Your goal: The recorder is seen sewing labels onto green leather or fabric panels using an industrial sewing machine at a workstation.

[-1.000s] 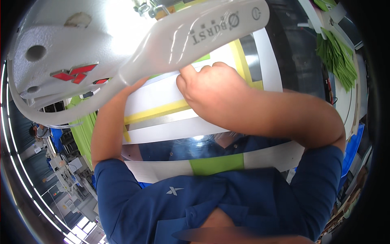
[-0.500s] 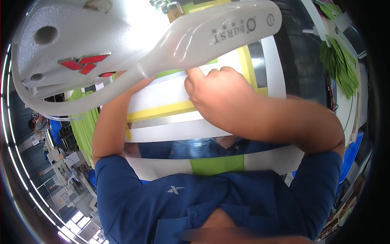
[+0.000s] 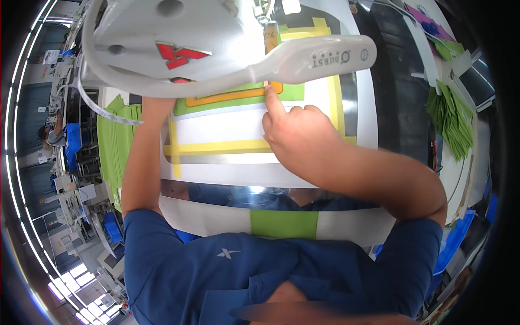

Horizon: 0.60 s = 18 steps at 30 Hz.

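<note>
My right hand [image 3: 300,130] reaches in with its index finger stretched out and the other fingers curled. That fingertip touches the lower right corner of a thin orange frame [image 3: 227,96] lying on green fabric [image 3: 244,106]. Beneath is a white sheet [image 3: 216,128] edged with yellow tape [image 3: 222,147]. The wrist end of my left hand [image 3: 158,108] shows at the frame's left; its fingers are hidden behind the white sewing machine head [image 3: 130,32]. A pale gooseneck lamp [image 3: 292,59] covers part of the frame.
Green fabric pieces hang at the left [image 3: 115,146], and a fanned green stack [image 3: 455,119] lies at the right. A shiny dark table strip [image 3: 254,196] runs before my chest. Blue bins [image 3: 455,244] stand lower right. Another person [image 3: 54,135] sits far left.
The view has shifted, so the machine head sits higher and further right. More of the orange frame and green fabric shows, and my right index fingertip is now visible below the lamp.
</note>
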Each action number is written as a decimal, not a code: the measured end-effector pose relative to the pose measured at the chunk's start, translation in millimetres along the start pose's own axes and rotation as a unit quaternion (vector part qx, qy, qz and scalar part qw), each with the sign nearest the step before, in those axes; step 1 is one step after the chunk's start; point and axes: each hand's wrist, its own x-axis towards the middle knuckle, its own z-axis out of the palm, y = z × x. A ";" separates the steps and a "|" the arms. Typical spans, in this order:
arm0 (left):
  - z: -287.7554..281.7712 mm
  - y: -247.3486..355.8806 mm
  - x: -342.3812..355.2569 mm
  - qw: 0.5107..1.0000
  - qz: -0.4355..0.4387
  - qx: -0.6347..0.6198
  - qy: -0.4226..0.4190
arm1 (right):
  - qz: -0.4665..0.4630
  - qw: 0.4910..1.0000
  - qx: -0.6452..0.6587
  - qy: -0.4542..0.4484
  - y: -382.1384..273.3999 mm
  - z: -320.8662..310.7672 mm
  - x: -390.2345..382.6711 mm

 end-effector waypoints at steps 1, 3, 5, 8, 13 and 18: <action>-3.4 -0.9 -0.4 0.997 0.001 -0.067 0.029 | 0.000 1.000 0.000 0.015 -0.6 -0.8 -0.8; -7.4 -0.2 -2.1 0.989 -0.001 -0.133 0.064 | -0.006 0.999 -0.004 0.032 -0.6 -1.6 -3.0; -3.8 -1.9 -1.4 0.982 0.030 -0.168 0.085 | 0.009 1.000 0.012 0.014 -0.7 -1.9 -5.2; -18.3 37.7 -1.3 0.978 -0.021 -0.205 0.024 | 0.042 0.999 -0.004 -0.029 0.3 -12.2 -12.5; -21.4 88.0 -4.8 0.950 0.011 -0.307 0.049 | -0.027 0.994 -0.036 -0.098 -5.8 -30.8 -32.6; -7.1 110.6 -5.6 0.968 -0.015 -0.252 0.005 | -0.030 0.979 -0.027 -0.201 -22.1 -36.7 -27.3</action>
